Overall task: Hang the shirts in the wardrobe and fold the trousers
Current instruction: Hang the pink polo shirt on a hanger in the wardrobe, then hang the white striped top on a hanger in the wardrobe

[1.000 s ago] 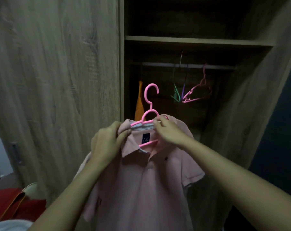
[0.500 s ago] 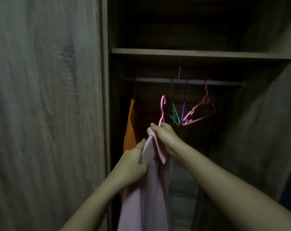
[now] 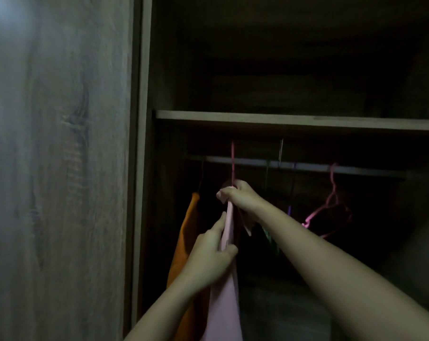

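A pink polo shirt (image 3: 224,303) hangs edge-on from a pink hanger (image 3: 232,161) whose hook rises across the wardrobe rail (image 3: 307,166). My right hand (image 3: 243,196) grips the shirt's collar and the hanger neck just below the rail. My left hand (image 3: 212,257) pinches the shirt's fabric lower down. An orange shirt (image 3: 186,244) hangs to the left of the pink one.
The wardrobe's closed wooden door (image 3: 60,168) fills the left side. A shelf (image 3: 294,120) runs just above the rail. Empty hangers hang to the right: a pink one (image 3: 331,210), plus a green and a purple one behind my right forearm. The interior is dark.
Both hands have lifted the pink shirt on its hanger from chest height into the wardrobe, up to the rail. The shirt has turned edge-on. My view has moved closer and upward.
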Demonstrator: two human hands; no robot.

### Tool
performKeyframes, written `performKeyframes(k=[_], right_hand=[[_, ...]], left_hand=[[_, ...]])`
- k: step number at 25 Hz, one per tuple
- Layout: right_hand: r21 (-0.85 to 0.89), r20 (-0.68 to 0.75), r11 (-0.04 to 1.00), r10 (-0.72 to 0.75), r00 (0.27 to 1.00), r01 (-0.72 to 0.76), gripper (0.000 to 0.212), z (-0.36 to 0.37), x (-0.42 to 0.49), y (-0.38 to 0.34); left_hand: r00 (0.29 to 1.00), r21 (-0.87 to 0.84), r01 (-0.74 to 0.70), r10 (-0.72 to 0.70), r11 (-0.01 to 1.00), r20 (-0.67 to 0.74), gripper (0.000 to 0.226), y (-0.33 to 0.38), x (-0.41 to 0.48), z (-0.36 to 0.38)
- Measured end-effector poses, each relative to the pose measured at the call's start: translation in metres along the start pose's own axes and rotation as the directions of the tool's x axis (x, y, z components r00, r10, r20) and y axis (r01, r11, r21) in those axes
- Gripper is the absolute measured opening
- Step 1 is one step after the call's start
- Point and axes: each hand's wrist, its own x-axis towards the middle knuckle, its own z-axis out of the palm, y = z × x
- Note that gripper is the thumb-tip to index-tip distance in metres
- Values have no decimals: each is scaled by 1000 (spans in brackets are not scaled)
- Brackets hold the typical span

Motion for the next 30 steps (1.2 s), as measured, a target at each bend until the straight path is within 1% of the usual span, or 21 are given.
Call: performKeyframes(k=[2, 6, 8, 10, 12, 13, 14, 15, 16, 17, 18, 19, 20, 21, 22, 23, 27, 30], right_hand=[[-22, 29, 1000, 16, 999, -15, 28, -5, 21, -2], [-153, 102, 987, 69, 992, -53, 21, -6, 48, 1], [-230, 151, 972, 76, 986, -40, 17, -2, 54, 7], [-255, 186, 966, 81, 979, -31, 16, 2, 54, 17], [-256, 176, 966, 83, 981, -36, 14, 5, 50, 22], [-294, 158, 955, 83, 984, -33, 15, 5, 50, 21], [-386, 126, 922, 76, 989, -22, 16, 4, 47, 18], [-490, 71, 872, 39, 997, 1, 18, 5, 42, 14], [-573, -15, 818, -67, 998, 46, 19, 5, 34, 9], [-604, -119, 789, -235, 965, 117, 22, 7, 22, 4], [-595, -214, 773, -417, 883, 221, 26, 12, 8, 0], [-566, -270, 744, -575, 772, 355, 29, 19, -8, -3], [-525, -291, 698, -685, 668, 487, 27, 32, -28, -6], [-482, -282, 651, -749, 600, 586, 23, 47, -44, -6], [-456, -249, 608, -788, 562, 650, 18, 64, -60, -6], [-423, -207, 586, -805, 556, 691, 15, 88, -75, -5], [-293, -92, 584, -805, 585, 757, 9, 195, -124, -8], [-210, -20, 628, -769, 639, 749, 8, 269, -146, -9]], left_hand=[[1000, -4, 16, -16, 1000, -23, 72, -2, 21, 3], [999, 2, 30, -30, 1000, -24, 72, -11, 44, 11], [998, 15, 65, -65, 998, -28, 72, -18, 44, 18], [994, 7, 107, -107, 994, -18, 72, -25, 40, 24], [993, 8, 121, -121, 993, -10, 72, -31, 36, 26], [992, 23, 123, -123, 992, -5, 73, -31, 35, 24], [993, 50, 119, -119, 992, 6, 76, -30, 33, 22], [994, 87, 105, -107, 991, 18, 79, -28, 28, 18], [996, 120, 81, -84, 989, 21, 82, -25, 21, 13], [998, 141, 60, -62, 988, 12, 81, -24, 11, 7], [999, 152, 41, -39, 988, -14, 78, -24, -1, 0], [998, 153, 25, -17, 988, -53, 75, -25, -14, -8], [996, 149, 16, -2, 989, -94, 71, -29, -28, -17], [992, 153, 13, 7, 988, -128, 69, -34, -43, -26], [988, 172, 18, 9, 985, -154, 66, -40, -57, -36], [985, 195, 35, -1, 980, -173, 65, -48, -76, -50], [970, 246, 183, -133, 952, -204, 63, -86, -161, -114], [954, 387, 278, -204, 879, -221, 62, -120, -227, -163]])
